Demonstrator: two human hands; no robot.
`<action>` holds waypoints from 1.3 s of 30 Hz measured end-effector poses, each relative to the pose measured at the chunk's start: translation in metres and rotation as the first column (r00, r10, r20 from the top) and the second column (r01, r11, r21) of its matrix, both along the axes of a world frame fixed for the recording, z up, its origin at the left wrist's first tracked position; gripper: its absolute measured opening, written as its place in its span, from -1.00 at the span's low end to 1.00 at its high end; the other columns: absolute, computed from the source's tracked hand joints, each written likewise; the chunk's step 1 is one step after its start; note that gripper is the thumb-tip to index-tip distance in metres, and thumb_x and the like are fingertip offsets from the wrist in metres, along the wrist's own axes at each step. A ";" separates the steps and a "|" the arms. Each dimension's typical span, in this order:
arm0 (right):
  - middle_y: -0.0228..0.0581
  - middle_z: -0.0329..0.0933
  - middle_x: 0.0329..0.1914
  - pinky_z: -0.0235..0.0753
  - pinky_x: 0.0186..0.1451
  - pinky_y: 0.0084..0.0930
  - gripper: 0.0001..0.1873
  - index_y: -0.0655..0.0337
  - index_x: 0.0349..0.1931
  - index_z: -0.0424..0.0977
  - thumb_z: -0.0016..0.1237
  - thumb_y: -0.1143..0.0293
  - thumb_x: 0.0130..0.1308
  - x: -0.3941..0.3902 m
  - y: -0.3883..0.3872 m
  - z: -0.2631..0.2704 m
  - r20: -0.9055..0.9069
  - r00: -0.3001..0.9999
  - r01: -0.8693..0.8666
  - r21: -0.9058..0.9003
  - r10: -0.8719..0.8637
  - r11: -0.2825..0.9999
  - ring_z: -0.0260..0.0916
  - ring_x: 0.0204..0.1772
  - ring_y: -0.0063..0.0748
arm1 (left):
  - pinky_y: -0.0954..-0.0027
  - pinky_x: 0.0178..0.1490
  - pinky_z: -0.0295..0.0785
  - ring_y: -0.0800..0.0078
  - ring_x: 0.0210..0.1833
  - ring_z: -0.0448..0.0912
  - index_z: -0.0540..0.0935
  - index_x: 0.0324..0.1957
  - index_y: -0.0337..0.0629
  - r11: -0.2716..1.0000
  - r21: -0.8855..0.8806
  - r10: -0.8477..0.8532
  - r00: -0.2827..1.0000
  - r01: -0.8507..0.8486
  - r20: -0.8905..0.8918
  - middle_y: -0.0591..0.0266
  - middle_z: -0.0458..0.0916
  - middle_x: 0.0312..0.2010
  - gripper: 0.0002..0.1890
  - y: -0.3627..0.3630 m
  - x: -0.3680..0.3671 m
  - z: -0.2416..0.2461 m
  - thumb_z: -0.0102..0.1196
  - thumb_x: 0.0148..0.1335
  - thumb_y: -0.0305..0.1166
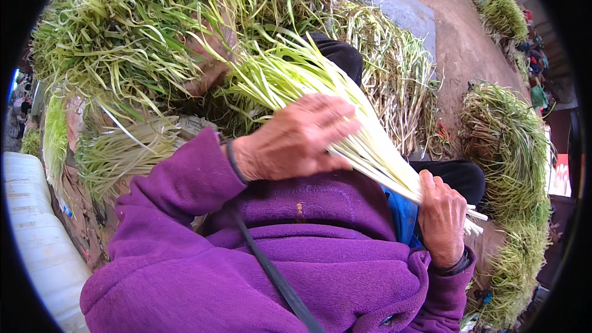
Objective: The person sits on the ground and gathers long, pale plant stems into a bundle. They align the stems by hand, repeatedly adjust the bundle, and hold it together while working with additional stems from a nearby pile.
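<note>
A bunch of long chive-like stalks (370, 134), white at the stems and yellow-green at the leaves, slants across my lap. My right hand (441, 215) grips it near the stem ends, and some white ends poke out past the fist. Farther up the bunch, my left hand (296, 138) lies over the stalks. Its fingers cross the top and its thumb sits at the lower edge, with stalks passing between; the fingers are slightly blurred. The leafy tips fan out towards the upper left. My palms are hidden from view.
A large heap of leafy stalks (125, 32) rises at the upper left. Paler stalks (129, 152) lie below it. Dry-stemmed bundles (393, 74) stand ahead, beside a grey sheet (393, 4). More greens (504, 148) line the right. A whitish ribbed plastic object (37, 240) is at the left.
</note>
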State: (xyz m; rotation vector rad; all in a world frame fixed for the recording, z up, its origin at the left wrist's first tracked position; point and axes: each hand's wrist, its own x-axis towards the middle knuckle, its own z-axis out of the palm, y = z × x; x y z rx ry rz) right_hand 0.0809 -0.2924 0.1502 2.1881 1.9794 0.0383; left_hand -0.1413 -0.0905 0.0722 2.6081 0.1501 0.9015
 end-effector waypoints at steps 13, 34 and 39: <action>-0.17 0.41 -0.41 0.43 -0.32 -0.25 -0.67 0.28 -0.02 0.43 -0.06 0.61 0.16 -0.004 -0.002 -0.007 0.020 1.000 -0.017 0.045 0.016 0.999 0.47 -0.37 -0.16 | 0.15 0.15 0.44 0.06 0.03 0.55 0.65 -0.09 -0.19 0.965 -0.127 0.220 0.972 -0.230 -0.082 0.09 0.60 -0.09 -0.75 0.025 -0.010 -0.011 0.28 0.18 -0.40; -0.18 0.39 -0.43 0.42 -0.30 -0.26 -0.65 0.27 0.02 0.44 -0.07 0.58 0.19 -0.004 -0.006 -0.013 0.005 1.000 0.004 0.055 -0.004 0.998 0.46 -0.36 -0.16 | 0.51 -0.27 0.61 0.56 -0.37 0.56 0.61 -0.07 -0.10 0.731 -0.558 0.472 0.882 -0.393 -0.003 0.30 0.62 -0.35 -0.83 0.144 -0.054 0.002 -0.05 0.45 -0.51; -0.18 0.39 -0.43 0.42 -0.32 -0.25 -0.65 0.26 0.02 0.44 -0.07 0.57 0.19 -0.002 -0.006 -0.014 0.014 1.000 0.002 0.058 -0.003 0.998 0.46 -0.37 -0.17 | 0.26 0.07 0.63 0.24 -0.09 0.63 0.49 0.25 -0.03 0.753 0.254 0.653 0.640 -0.607 -0.405 0.05 0.60 -0.01 -0.59 0.148 -0.081 0.011 0.02 0.38 -0.48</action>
